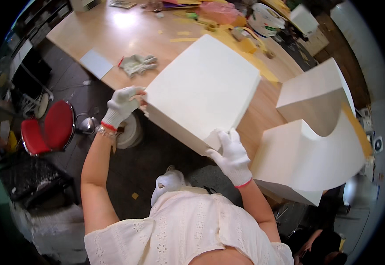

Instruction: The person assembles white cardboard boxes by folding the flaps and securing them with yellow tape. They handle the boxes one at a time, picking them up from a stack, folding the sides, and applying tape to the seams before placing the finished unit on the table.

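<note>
A large white box-shaped piece (203,86) with a flat square top rests at the near edge of the wooden table, its front side facing me. My left hand (125,104), in a white knit glove with red cuff, is closed on its left corner; bare fingertips show there. At the near right corner, my right hand (231,154), gloved alike, grips the edge with thumb and fingers. The undersides of both grips are hidden. To the right stands a white piece with a deep curved hollow (311,150), its rim edged in yellow.
On the wooden table (95,35) lie a spare glove (137,65), a pale sheet (96,64), yellow strips, tape rolls (211,27) and a pink plastic bag (221,12). A white bucket (265,20) stands behind. A red chair (51,128) is left; another person's arm (309,240) shows lower right.
</note>
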Demonstrator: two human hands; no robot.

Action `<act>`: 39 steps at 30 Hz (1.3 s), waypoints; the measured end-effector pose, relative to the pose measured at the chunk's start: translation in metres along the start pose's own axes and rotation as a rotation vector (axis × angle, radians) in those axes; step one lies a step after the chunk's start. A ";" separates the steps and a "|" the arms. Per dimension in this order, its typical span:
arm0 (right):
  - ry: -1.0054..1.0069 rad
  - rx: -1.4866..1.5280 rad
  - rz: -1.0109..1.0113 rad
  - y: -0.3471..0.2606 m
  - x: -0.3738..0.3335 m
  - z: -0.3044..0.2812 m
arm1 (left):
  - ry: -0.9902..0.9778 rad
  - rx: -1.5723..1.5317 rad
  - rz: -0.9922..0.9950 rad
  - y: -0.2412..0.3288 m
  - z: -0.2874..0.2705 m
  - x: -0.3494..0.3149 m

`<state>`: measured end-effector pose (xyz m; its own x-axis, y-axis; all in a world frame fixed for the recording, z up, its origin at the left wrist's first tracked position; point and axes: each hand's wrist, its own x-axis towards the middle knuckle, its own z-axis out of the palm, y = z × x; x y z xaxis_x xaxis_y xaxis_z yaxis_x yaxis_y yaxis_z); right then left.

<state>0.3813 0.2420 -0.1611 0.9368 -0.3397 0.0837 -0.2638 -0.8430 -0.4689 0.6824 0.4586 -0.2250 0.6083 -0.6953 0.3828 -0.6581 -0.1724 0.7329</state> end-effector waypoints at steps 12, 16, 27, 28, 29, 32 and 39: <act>0.400 -0.345 0.000 0.059 -0.029 -0.114 | -0.080 0.564 0.073 0.058 0.017 0.047; 0.564 -0.498 0.157 0.114 -0.069 -0.139 | -0.165 0.174 -0.306 0.047 0.027 0.102; 0.522 -0.444 0.811 0.206 -0.210 -0.170 | -0.332 0.183 -0.564 0.008 0.079 0.203; 0.561 -0.442 0.761 0.218 -0.221 -0.166 | -0.362 0.242 -0.538 0.004 0.083 0.208; 0.594 -0.437 0.705 0.222 -0.224 -0.164 | -0.365 0.311 -0.512 -0.003 0.085 0.212; 0.625 -0.470 0.651 0.228 -0.221 -0.157 | -0.277 0.567 -0.399 -0.015 0.090 0.212; 0.662 -0.457 0.698 0.220 -0.226 -0.157 | -0.363 0.532 -0.416 0.024 0.093 0.201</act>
<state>0.0757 0.0681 -0.1449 0.2693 -0.8514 0.4501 -0.8842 -0.4038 -0.2348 0.7475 0.2497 -0.1826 0.7294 -0.6694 -0.1409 -0.5878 -0.7187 0.3715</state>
